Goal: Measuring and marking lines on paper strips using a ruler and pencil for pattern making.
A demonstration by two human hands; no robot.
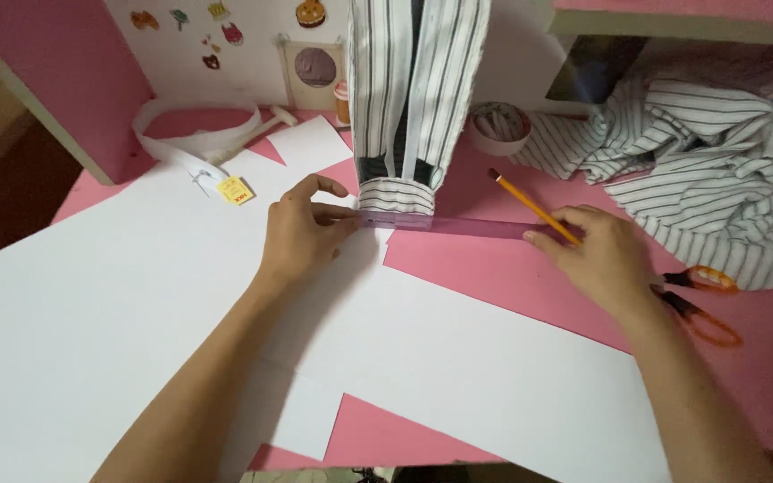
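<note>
1. Head view: we hold a translucent purple ruler (458, 225) flat across the cuff (395, 195) of a striped sleeve (409, 89). Our left hand (301, 233) pinches the ruler's near end between thumb and fingertips, closed on it just below the cuff.
2. Our right hand (597, 255) is closed around a yellow pencil (534, 207), its fingertips also resting on the ruler's far end; the pencil slants up and away from the knuckles.
3. To do this well, we judge that both ends of the ruler should stay pressed down evenly so it cannot pivot, with its edge kept square to the cuff's hem before any mark goes down.
4. The white paper (458, 358) lies under and below both hands; the orange scissors (704, 304) sit just right of the right wrist.
5. Hard to make out: the ruler's markings, and whether the pencil's tip touches anything, since the fingers cover it. The sleeve's top is cut off, and the heap of striped fabric (717, 170) beyond the right hand hides its own shape.
</note>
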